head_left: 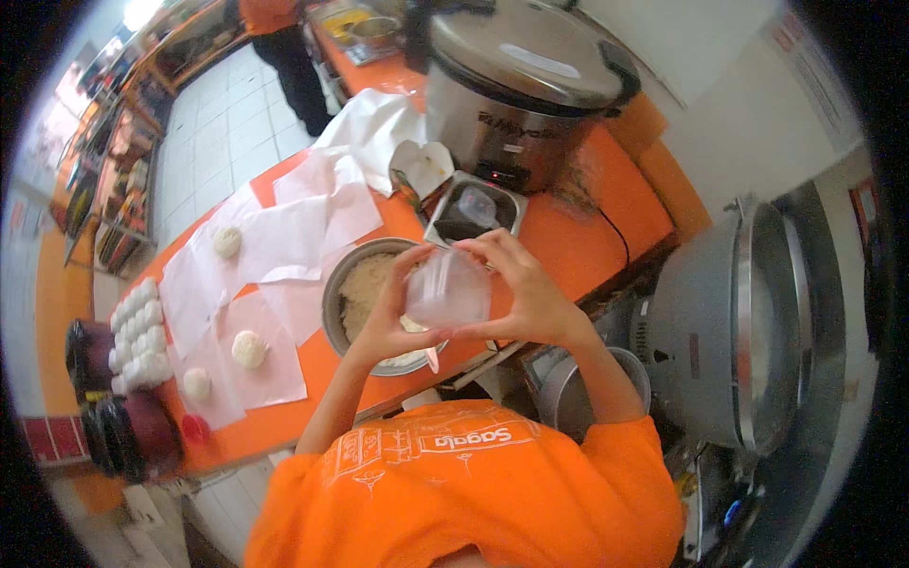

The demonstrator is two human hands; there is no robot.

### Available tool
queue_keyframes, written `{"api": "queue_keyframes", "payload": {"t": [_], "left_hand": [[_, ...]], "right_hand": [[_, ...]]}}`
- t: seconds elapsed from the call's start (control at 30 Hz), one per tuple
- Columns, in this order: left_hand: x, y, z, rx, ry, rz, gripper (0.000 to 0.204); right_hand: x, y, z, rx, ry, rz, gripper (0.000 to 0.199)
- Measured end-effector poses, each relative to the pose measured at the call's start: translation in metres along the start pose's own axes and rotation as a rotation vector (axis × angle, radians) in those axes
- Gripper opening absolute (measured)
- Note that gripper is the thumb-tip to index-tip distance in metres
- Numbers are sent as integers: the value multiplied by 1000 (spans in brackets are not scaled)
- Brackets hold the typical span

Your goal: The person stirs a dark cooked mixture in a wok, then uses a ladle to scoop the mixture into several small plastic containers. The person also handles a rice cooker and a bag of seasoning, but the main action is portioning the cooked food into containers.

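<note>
Between my two hands is a translucent plastic bowl (pixel 449 290), held up over the edge of a round metal pot. My left hand (pixel 392 310) curls round its left side, and my right hand (pixel 524 295) grips the right side. The metal pot (pixel 330 312) below holds what looks like cooked rice (pixel 364 289), partly covered by my left hand and the bowl. A pink handle (pixel 433 359) sticks out at the pot's near edge. To the left, white rounded mounds of rice (pixel 249 349) sit on sheets of pale wrapping paper (pixel 279 388).
A large steel rice cooker (pixel 511 95) stands at the back of the orange table (pixel 597 237), beside a small metal container (pixel 473 210). White rounded items (pixel 138 331) and dark-lidded jars (pixel 133 435) line the left end. A big grey cooker (pixel 701 322) is at right. Another person (pixel 289 66) stands beyond.
</note>
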State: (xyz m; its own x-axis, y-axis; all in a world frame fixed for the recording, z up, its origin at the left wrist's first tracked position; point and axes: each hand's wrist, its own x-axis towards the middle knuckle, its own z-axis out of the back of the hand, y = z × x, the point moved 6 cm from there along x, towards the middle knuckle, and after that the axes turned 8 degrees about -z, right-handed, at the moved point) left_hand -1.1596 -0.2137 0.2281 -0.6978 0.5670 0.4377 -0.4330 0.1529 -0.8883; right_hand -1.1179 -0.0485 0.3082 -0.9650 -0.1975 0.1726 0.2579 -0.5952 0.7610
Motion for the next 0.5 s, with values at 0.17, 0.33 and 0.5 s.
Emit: {"api": "queue_keyframes", "payload": {"t": [0.17,0.33,0.5], "left_hand": [[15,-4,-9,-22,37,-6,87],[21,5,-15,-42,-16,-25,77],[29,26,-40,237,170,67,74]], "right_hand": [[7,-8,4,-7,44,-32,81],[4,-29,15,42,63,-126,79],[-16,-79,53,-18,-21,-299,76]]}}
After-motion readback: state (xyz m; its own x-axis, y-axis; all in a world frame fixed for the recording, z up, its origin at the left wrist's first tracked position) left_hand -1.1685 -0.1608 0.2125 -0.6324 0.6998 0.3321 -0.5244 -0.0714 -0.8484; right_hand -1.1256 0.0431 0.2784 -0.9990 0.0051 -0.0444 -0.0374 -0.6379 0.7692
